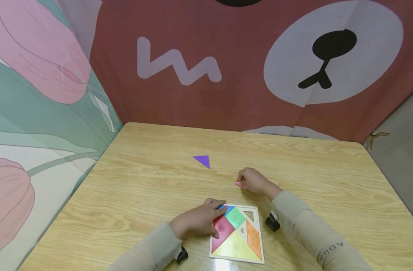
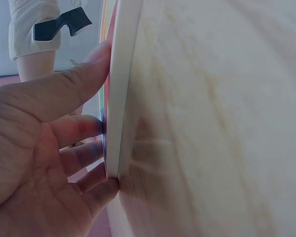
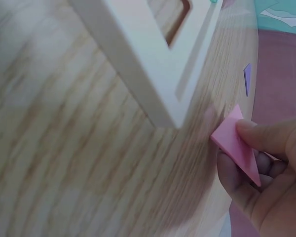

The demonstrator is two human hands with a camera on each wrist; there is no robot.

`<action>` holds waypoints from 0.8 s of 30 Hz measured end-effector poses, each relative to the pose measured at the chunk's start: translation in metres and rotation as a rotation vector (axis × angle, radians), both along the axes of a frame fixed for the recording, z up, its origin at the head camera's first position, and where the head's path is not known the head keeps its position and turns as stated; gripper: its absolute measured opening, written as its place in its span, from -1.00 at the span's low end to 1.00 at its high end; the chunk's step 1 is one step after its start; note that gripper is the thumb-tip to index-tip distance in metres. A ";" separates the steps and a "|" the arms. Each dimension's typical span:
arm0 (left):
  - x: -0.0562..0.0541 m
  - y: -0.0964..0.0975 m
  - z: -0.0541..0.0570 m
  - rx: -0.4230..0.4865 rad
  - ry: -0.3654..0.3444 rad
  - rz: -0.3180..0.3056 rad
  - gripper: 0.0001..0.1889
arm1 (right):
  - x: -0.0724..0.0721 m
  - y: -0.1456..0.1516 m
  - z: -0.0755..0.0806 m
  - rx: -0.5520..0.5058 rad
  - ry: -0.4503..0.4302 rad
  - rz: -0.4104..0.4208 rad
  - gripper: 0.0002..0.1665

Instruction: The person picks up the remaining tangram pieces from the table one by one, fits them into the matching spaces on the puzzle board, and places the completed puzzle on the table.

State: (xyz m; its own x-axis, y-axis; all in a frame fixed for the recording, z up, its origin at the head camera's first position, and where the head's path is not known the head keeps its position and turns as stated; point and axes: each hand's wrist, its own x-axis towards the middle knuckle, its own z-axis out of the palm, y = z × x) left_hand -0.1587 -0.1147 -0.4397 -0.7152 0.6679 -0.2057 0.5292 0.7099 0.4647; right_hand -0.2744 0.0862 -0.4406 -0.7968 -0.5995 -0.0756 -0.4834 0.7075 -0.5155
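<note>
Beige sleeves [image 1: 142,246] border my head view's bottom, below the puzzle board [image 1: 255,222] at lower centre, where the left hand [image 1: 199,219] rests, fingers loosely extended. Beyond, right of centre, the right hand [image 1: 255,181] pinches the pink triangle [image 3: 237,140]. I judge it light, stiff, perhaps slippery, best held by its flat faces. In my right wrist view its long edge runs steeply toward lower right, the opposite corner pointing left. Farthest, upper centre, lies a purple triangle [image 1: 204,160].

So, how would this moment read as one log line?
left hand: rests on puzzle board | right hand: pinches pink triangle | purple triangle: lies on table | puzzle board: partly filled
</note>
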 end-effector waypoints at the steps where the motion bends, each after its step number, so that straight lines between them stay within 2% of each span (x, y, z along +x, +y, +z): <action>1: 0.000 0.000 0.000 0.001 0.002 -0.001 -0.19 | 0.001 0.000 0.000 -0.010 0.003 0.004 -0.95; 10: 0.000 0.000 0.000 -0.014 0.004 -0.005 -0.20 | 0.005 0.006 -0.003 -0.115 -0.062 -0.003 -0.93; 13: 0.000 0.000 0.000 -0.010 0.009 -0.002 -0.20 | 0.004 0.009 -0.005 -0.121 -0.054 -0.019 -0.95; 20: 0.000 0.000 0.001 -0.011 0.000 -0.003 -0.19 | 0.007 0.014 -0.009 -0.143 -0.006 -0.027 -0.76; 24: 0.001 0.001 0.003 -0.018 -0.004 0.000 -0.18 | 0.010 0.015 -0.010 -0.157 0.011 -0.021 -0.73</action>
